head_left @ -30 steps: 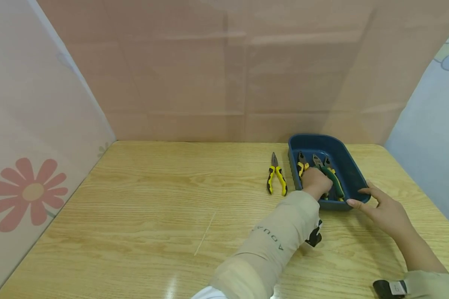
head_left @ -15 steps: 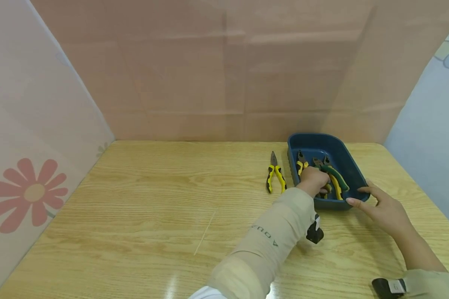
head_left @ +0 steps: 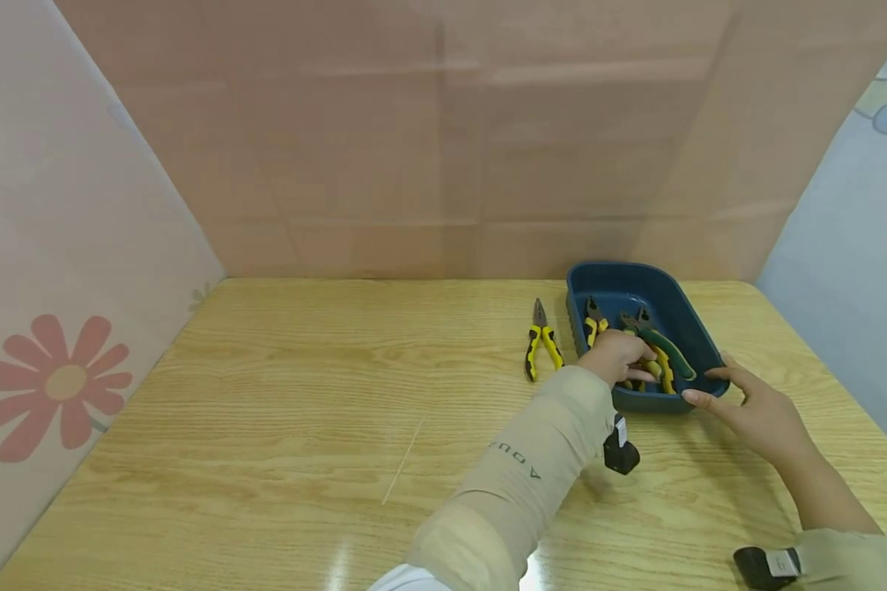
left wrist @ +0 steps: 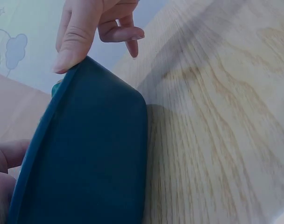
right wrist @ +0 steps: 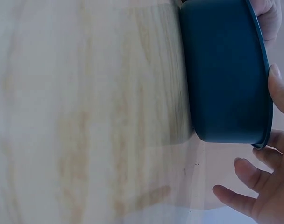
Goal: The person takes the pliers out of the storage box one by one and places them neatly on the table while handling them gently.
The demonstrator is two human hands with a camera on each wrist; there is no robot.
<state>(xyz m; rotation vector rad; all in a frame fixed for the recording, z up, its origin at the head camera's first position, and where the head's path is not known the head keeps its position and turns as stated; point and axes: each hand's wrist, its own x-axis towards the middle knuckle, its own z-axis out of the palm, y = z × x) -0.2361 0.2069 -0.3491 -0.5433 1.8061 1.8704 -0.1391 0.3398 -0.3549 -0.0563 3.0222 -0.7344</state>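
Green-handled pliers (head_left: 668, 351) in blue tray (head_left: 645, 402), right of frame
Long axis slants down-right, just right of nearer left hand (head_left: 615, 355), grip unclear; right hand (head_left: 763, 420) pinches tray rim

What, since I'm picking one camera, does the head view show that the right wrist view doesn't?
Head only: the loose pliers on the table and green-handled pliers inside the blue bin.
Right wrist only: two fingers of the right hand, clear of the bin.
Both: the bin, table, right thumb and part of the left hand.
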